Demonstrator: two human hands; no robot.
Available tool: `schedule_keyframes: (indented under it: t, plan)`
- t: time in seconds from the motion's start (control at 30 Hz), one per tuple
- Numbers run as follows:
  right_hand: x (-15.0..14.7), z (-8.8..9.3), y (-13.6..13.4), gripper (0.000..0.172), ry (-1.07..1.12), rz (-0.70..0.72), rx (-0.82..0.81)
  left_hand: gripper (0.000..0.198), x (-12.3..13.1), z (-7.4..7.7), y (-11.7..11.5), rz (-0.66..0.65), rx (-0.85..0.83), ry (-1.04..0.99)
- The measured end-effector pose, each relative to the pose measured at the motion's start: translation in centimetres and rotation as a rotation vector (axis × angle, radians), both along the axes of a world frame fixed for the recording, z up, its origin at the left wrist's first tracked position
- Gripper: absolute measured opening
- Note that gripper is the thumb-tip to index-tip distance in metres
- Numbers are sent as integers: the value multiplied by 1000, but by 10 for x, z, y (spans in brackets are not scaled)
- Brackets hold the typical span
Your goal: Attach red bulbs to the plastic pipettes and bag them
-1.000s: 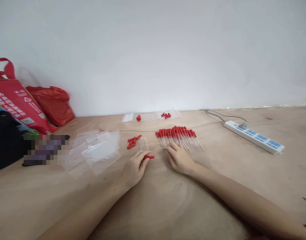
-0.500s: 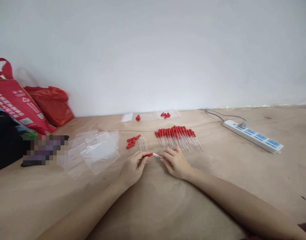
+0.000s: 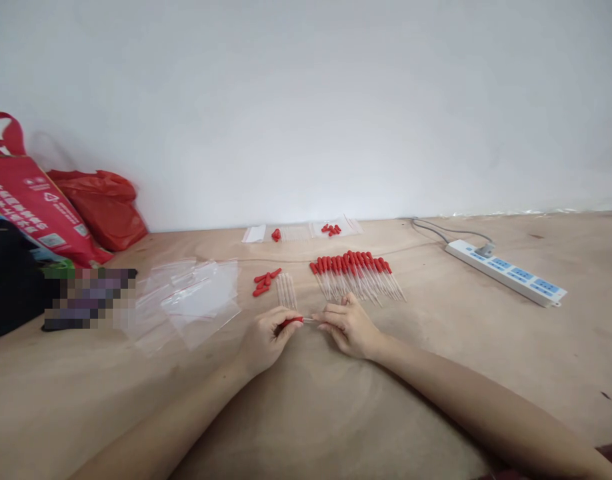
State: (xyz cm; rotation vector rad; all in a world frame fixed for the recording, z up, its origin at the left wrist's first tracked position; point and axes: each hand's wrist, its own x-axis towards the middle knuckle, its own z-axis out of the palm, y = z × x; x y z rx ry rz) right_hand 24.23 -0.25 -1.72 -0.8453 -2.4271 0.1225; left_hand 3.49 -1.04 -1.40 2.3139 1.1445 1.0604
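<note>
- left hand (image 3: 265,340): grip pinched shut on a red bulb (image 3: 292,321); fingers cover most of it.
- right hand (image 3: 350,327): grip pinched on a clear tube (image 3: 309,321); its end meets the bulb, can't tell whether it is seated.
- bulb and tube sit between the two hands, low over the surface (image 3: 336,400), near centre.
- just behind the left hand: bare tubes (image 3: 287,292), with loose bulbs (image 3: 265,281) to their left.
- just behind the right hand: a row of droppers (image 3: 359,275), red ends toward the wall; the hand is close to the tips, not touching.
- left of the hands: a pile of clear zip bags (image 3: 191,300), apart from the left hand.
- far edge by the wall: flat packets (image 3: 301,232) holding a few red bulbs.
- right: power strip (image 3: 506,272) with its cable, well apart.
- far left: red tote (image 3: 31,207), red plastic bag (image 3: 103,207), black item (image 3: 9,280), blurred patch (image 3: 89,299).
</note>
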Motion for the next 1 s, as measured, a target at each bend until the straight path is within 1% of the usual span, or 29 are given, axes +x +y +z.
schedule_keyframes:
  t: [0.17, 0.43, 0.63, 0.77, 0.83, 0.93, 1.0]
  plan:
    - [3, 3, 1, 27, -68, 22, 62, 18, 1, 1, -3, -74, -16, 61]
    - [-4, -2, -2, 24, -109, -12, 127, 18, 4, 3, -6, -50, 90, 174]
    - [-9, -3, 1, 23, -115, 23, 126, 15, 2, -2, -4, -112, 142, 198]
    - [-10, -1, -1, 23, -97, 49, 81, 16, 3, -1, -3, -138, 144, 222]
    - [-10, 4, -2, 22, -110, 29, 65, 16, 2, 3, -2, -139, 155, 231]
    - [-10, 15, -2, 20, -180, -59, 50, 15, -4, 8, 5, -137, 186, 246]
    - [-11, 22, 2, 20, -226, -134, -1, 20, -12, 10, 14, -79, 205, 240]
